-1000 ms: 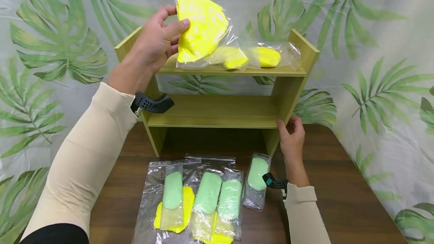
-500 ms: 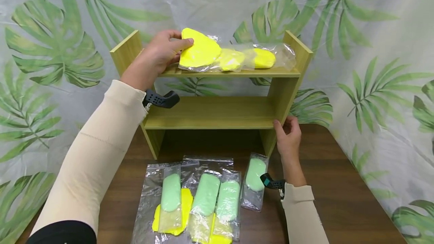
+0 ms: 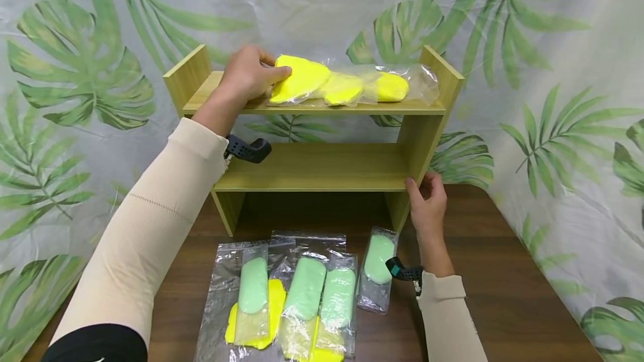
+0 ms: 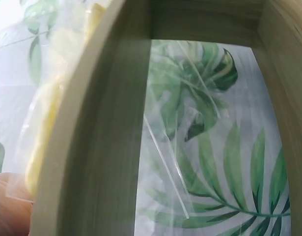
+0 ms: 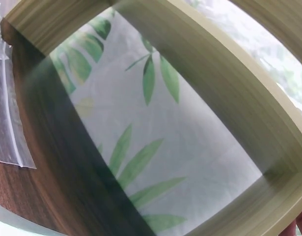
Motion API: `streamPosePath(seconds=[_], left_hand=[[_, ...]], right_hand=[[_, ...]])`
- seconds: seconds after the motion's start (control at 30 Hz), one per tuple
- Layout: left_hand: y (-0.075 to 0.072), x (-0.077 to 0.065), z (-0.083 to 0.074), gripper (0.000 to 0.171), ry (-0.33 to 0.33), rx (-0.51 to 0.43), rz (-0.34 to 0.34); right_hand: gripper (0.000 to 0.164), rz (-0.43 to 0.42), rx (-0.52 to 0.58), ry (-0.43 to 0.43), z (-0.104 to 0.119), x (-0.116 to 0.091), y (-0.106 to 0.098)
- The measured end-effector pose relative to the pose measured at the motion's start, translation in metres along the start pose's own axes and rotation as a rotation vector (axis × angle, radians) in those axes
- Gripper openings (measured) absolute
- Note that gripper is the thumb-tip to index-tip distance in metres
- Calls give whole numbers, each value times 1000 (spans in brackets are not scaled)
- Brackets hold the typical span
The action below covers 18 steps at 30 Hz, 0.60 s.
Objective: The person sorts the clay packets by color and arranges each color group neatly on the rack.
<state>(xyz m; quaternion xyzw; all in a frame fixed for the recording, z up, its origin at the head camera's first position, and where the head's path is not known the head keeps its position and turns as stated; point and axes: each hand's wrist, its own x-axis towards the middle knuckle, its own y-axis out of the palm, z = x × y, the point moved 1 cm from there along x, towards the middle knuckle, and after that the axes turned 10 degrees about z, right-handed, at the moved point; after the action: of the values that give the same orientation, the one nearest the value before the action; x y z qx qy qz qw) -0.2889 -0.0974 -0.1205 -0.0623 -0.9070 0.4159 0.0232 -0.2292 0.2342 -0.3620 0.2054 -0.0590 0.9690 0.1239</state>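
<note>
My left hand (image 3: 251, 78) pinches a clear bag of yellow clay (image 3: 302, 76), thumb in front, at the left of the wooden rack's top shelf (image 3: 203, 91). The bag leans there, its lower edge at the shelf. To its right lie two more yellow clay bags, one in the middle (image 3: 343, 89) and one at the right (image 3: 392, 87), overlapping. My right hand (image 3: 429, 205) holds the rack's right side panel (image 3: 425, 133) low down, thumb at its front edge. In the left wrist view, part of the left hand (image 4: 12, 204) shows beside the shelf board.
On the dark table (image 3: 503, 284) before the rack, pale green clay packets (image 3: 254, 286) lie on larger bags with yellow clay (image 3: 276, 300). Another green packet (image 3: 379, 258) lies apart near the rack's right foot. A leaf-patterned cloth (image 3: 302, 4) hangs behind.
The left hand has lowered the yellow clay bag from above the rack onto the top shelf, beside the other two. The right hand has kept its hold on the side panel.
</note>
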Motion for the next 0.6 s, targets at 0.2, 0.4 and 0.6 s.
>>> streamPosePath(seconds=[0.2, 0.4, 0.6], left_hand=[[2, -2, 0, 51, -6, 77, 6], [0, -3, 0, 43, 59, 152, 20], [0, -5, 2, 42, 87, 105, 58]], right_hand=[[30, 25, -2, 8, 17, -6, 2], [31, 23, 14, -9, 19, -5, 3], [31, 23, 13, -13, 20, -5, 1]])
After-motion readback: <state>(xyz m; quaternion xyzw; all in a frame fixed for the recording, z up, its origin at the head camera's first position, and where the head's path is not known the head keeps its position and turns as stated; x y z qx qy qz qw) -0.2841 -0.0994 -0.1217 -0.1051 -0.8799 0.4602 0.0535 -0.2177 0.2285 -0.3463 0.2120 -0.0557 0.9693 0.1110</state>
